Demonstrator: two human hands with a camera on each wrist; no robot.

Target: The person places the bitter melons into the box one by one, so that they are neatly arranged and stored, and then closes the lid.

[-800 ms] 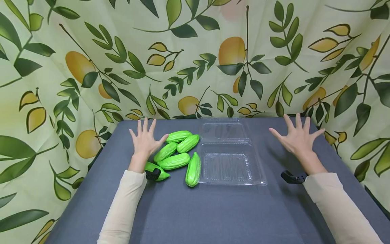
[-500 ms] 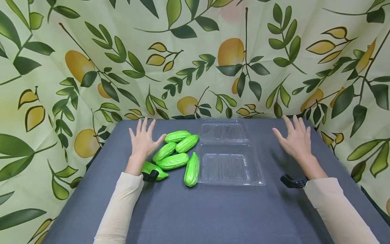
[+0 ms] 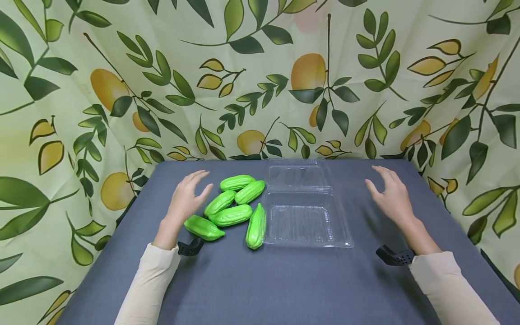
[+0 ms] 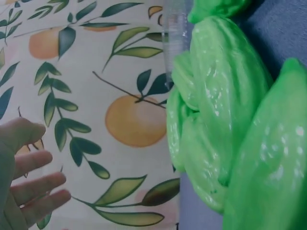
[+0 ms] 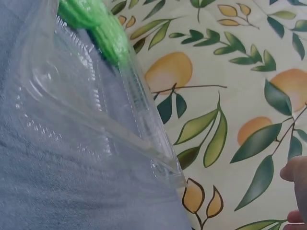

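Several bright green bitter melons (image 3: pixel 230 215) lie in a loose cluster left of the table's middle. One bitter melon (image 3: pixel 256 226) stands apart, lengthwise along the edge of a clear plastic clamshell box (image 3: pixel 308 246), whose lid (image 3: pixel 298 174) is folded back flat. My left hand (image 3: pixel 184 198) hovers just left of the cluster, holding nothing, fingers relaxed and thumb apart. To the right of the box my right hand (image 3: pixel 392 196) hangs in the air, its fingers loosely bent and nothing held. Only fingertips (image 5: pixel 296 170) of it show in the right wrist view.
A dark grey cloth covers the table (image 3: pixel 260 289). Behind it and at both sides hangs a curtain (image 3: pixel 260 67) printed with leaves and oranges. Black bands (image 3: pixel 191 247) sit at both wrists, below light sleeves (image 3: pixel 142 284).
Both hands have turned and drawn slightly back toward me, their spread fingers coming together and relaxing. The nearest left bitter melon, partly hidden by my left wrist before, now shows whole.
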